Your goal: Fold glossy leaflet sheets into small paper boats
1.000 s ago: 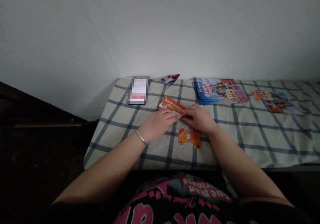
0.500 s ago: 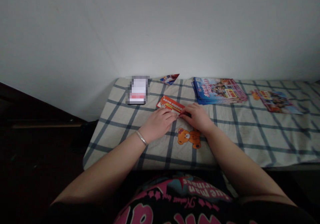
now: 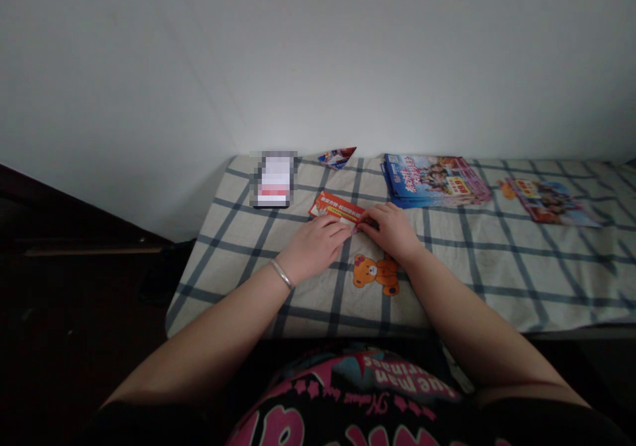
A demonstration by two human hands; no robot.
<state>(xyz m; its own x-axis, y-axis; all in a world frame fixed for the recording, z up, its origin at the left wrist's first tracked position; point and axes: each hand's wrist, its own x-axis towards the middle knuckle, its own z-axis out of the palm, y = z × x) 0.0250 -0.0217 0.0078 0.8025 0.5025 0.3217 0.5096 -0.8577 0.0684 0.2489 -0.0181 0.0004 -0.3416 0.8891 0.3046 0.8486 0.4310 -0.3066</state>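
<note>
A red printed flyer [image 3: 339, 207] lies on the checked tablecloth [image 3: 238, 254], its near edge partly covered by my fingers. My left hand [image 3: 320, 242] rests on the flyer's near left part, fingers together and pressed down. At the flyer's right end, my right hand [image 3: 387, 228] pinches the edge between thumb and fingers. The fingertips of both hands almost meet. Exactly how the paper is folded beneath them is hidden.
Behind the flyer are a phone [image 3: 275, 179] with a blurred screen and a small folded paper triangle [image 3: 338, 158]. A stack of blue flyers [image 3: 432, 179] lies to the right, with another flyer [image 3: 556, 202] farther right. A white wall [image 3: 348, 55] borders the table's back.
The red flyer has shifted very slightly to the left. Both hands keep nearly the same place on it, with small finger movements.
</note>
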